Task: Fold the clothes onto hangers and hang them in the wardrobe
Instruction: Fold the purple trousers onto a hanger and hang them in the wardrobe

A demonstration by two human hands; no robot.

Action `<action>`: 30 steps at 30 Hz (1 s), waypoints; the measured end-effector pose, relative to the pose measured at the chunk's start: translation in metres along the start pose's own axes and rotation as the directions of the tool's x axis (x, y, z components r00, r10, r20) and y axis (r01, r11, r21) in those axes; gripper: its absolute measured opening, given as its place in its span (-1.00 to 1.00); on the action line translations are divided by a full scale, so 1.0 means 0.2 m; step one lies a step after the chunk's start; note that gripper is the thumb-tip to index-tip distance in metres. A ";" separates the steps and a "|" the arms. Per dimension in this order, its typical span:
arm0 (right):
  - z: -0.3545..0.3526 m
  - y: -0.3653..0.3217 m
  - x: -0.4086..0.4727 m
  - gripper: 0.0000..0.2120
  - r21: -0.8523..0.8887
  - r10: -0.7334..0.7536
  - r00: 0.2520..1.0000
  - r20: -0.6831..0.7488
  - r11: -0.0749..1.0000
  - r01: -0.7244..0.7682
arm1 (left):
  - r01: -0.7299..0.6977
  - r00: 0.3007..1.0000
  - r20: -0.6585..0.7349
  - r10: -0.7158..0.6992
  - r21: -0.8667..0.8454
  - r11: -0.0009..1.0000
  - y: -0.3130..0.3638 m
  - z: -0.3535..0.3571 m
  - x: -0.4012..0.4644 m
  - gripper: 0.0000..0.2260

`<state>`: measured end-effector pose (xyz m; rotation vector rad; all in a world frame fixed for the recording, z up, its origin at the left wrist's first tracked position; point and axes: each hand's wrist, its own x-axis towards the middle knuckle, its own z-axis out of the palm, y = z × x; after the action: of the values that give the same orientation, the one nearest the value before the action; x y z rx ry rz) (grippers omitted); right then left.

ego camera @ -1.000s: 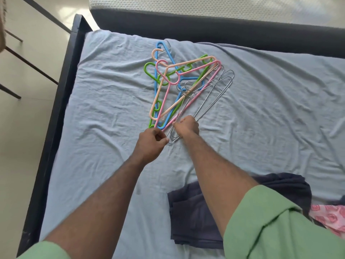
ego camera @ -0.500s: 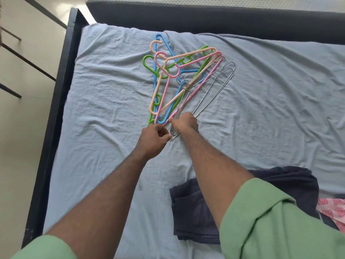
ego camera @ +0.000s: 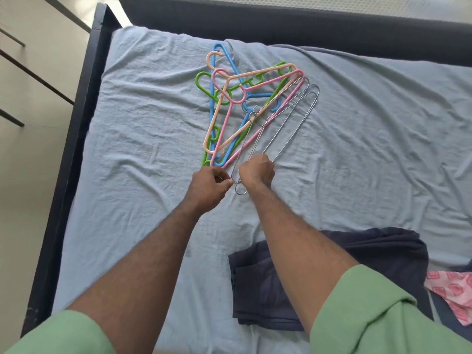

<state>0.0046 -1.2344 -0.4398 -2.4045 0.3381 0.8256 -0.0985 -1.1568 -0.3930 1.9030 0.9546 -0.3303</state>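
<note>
A pile of hangers lies on the light blue bed sheet (ego camera: 357,149): blue, green, peach (ego camera: 258,72) and pink (ego camera: 226,123) plastic ones, with several thin wire hangers (ego camera: 291,123) on their right. My left hand (ego camera: 208,185) pinches the near corner of a wire hanger with thumb and fingertips. My right hand (ego camera: 256,172) is curled round the near ends of the wire hangers beside it. A folded dark navy garment (ego camera: 383,251) lies near me under my right forearm. A pink patterned cloth (ego camera: 452,290) shows at the right edge.
The bed's black frame (ego camera: 76,149) runs down the left side, with pale floor beyond it. A dark headboard (ego camera: 281,24) borders the far edge. Thin dark furniture legs (ego camera: 38,77) stand on the floor at the upper left.
Both hands have stayed at the near corner of the hanger pile, shifting slightly; the wire hangers' near ends have spread apart a little between them.
</note>
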 end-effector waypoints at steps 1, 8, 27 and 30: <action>-0.01 0.02 0.00 -0.78 0.052 0.023 1.000 0.000 0.998 -0.023 | 0.000 1.000 0.005 0.000 0.003 1.000 0.00 0.01 -0.01 -0.92; -0.07 0.17 -0.05 -0.72 0.225 -0.084 0.995 -0.059 0.970 0.096 | 0.015 1.000 0.024 -0.015 -0.013 1.000 0.03 0.09 -0.05 -0.90; -0.25 0.42 -0.06 -0.78 0.254 -0.323 0.940 0.112 0.924 0.287 | 0.087 0.993 0.084 -0.084 -0.035 0.996 0.10 0.38 0.13 -0.86; -0.24 0.37 -0.03 -0.74 0.212 -0.286 0.951 0.116 0.943 0.257 | 0.087 0.994 0.073 -0.081 -0.090 0.992 0.13 0.40 0.13 -0.84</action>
<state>-0.0071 -1.3226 -0.4370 -2.1328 0.0239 0.7950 -0.0503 -1.2181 -0.4331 1.7594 0.9885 -0.3930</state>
